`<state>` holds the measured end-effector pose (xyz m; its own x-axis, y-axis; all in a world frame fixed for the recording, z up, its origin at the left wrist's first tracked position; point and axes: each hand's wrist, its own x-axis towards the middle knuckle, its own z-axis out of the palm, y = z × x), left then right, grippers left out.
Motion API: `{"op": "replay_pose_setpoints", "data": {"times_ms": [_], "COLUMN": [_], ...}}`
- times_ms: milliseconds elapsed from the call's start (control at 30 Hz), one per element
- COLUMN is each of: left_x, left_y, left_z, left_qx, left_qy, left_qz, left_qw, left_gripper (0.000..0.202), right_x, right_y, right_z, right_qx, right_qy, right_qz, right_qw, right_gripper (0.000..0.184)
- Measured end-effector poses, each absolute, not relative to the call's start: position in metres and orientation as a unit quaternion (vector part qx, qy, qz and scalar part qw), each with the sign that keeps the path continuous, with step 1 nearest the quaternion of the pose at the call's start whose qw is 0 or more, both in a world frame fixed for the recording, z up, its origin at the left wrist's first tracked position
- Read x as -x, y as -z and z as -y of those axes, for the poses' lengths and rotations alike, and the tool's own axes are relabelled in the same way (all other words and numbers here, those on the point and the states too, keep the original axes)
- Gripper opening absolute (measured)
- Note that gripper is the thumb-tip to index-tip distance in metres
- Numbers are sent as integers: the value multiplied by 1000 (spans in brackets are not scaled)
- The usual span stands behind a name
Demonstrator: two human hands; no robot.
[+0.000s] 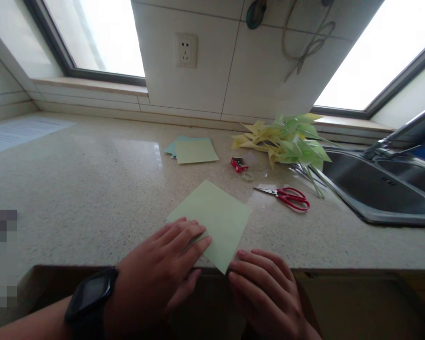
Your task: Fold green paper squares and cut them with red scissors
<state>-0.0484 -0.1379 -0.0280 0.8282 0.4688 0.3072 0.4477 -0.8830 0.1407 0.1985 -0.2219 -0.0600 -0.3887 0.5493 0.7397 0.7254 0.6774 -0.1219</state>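
Note:
A pale green square sheet of paper (221, 222) lies turned like a diamond at the counter's front edge, its near corner reaching just past that edge. My left hand (163, 259), with a black watch on the wrist, rests on the paper's left side, fingers stretched out and lying flat. At the near corner, my right hand (269, 288) has its fingers bent and pressed together against the paper's right edge; its thumb is hidden. Red-handled scissors (285, 194) lie to the right of the sheet, blades pointing left.
Behind the sheet sits a small stack of green and blue paper (197, 151). A small red box (238, 165) stands beside a coil of thin cord (248, 176). Yellow and green paper pinwheels (290, 139) lie near the steel sink (361, 215). Printed sheets (24, 130) rest far left.

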Motion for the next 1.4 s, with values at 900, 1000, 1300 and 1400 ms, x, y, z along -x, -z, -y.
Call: {"op": "replay_pose_setpoints", "data": {"times_ms": [900, 1000, 1300, 1400], "left_x": [46, 46, 46, 46], "left_y": [31, 30, 28, 29], "left_z": [137, 137, 136, 136], "left_qx": [-951, -950, -954, -955], "left_qy": [-178, -180, -170, -172], "left_qz": [-249, -249, -241, -240], "left_qw": [48, 51, 46, 41], "left_gripper": [57, 56, 57, 56], "right_x": [-205, -205, -203, -202], "right_y": [73, 75, 80, 78], "right_z": [232, 233, 233, 233], "right_qx": [392, 390, 396, 396], "right_qy": [144, 143, 133, 129], "right_qz": [841, 842, 836, 836], "right_qw": [345, 346, 356, 358], "right_gripper": [42, 44, 46, 45]}}
